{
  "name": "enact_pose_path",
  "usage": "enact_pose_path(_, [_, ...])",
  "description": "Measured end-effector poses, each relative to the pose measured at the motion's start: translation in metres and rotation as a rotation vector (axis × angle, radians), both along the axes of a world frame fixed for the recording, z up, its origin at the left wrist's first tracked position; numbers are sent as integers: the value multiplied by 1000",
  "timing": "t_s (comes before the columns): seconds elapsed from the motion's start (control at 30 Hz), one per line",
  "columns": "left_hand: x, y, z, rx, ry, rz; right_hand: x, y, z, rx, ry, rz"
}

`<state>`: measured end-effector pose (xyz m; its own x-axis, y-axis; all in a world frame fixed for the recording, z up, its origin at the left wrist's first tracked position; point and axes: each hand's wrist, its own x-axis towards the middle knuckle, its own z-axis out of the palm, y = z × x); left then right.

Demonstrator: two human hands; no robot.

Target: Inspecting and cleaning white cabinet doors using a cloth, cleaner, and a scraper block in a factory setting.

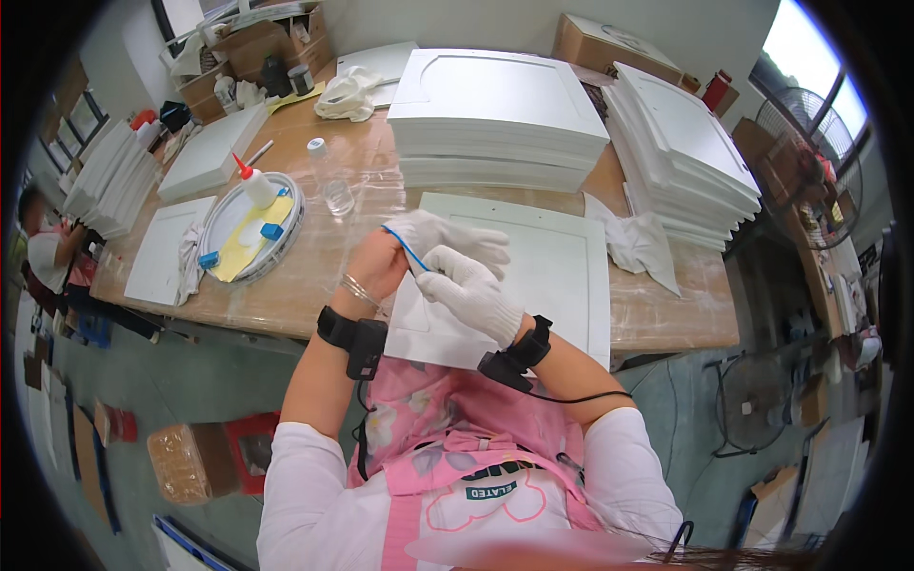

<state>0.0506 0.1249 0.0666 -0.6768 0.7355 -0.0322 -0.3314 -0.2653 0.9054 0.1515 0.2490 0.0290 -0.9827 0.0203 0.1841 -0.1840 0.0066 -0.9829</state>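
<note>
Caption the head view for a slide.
The gloved right hand grips the blue cuff edge of the white glove on the left hand, above a white panel, stacked panels behind.

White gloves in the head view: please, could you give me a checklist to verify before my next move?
1. Left glove fully on: not ok; skin of the left hand shows beyond its blue hem.
2. Right hand covered: ok; gloved.
3. Right hand free: not ok; it pinches that hem.
4. White panel lying flat before you: ok.
5. Red-tipped bottle clear of both hands: ok; it stands apart, leftward.
6. Underside of the panel clean: cannot tell; hidden.
</note>
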Motion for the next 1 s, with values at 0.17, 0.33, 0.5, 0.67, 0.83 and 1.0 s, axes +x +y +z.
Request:
enact_pose_path(0.17, [-11, 6, -44, 267, 139, 98, -5, -3, 14, 128, 100, -37])
enact_pose_path(0.33, [-27, 19, -35, -548, 1105, -122, -5, 1, 22, 586, 467, -89])
enact_pose_path(0.5, [-35, 22, -57, -55, 189, -325, -5, -14, 25, 597, 344, -41])
enact_pose_path(0.67, [-12, 35, -10, 604, -195, -188, -8, -16, 21, 675, 134, -238])
enact_pose_path(0.83, [3, 31, 29, 854, -272, -201, -9, -10, 18, 774, 85, -437])
enact_pose_path(1.0, [0, 20, 21, 795, -302, -267, -4, -25, -3, 860, 11, -87])
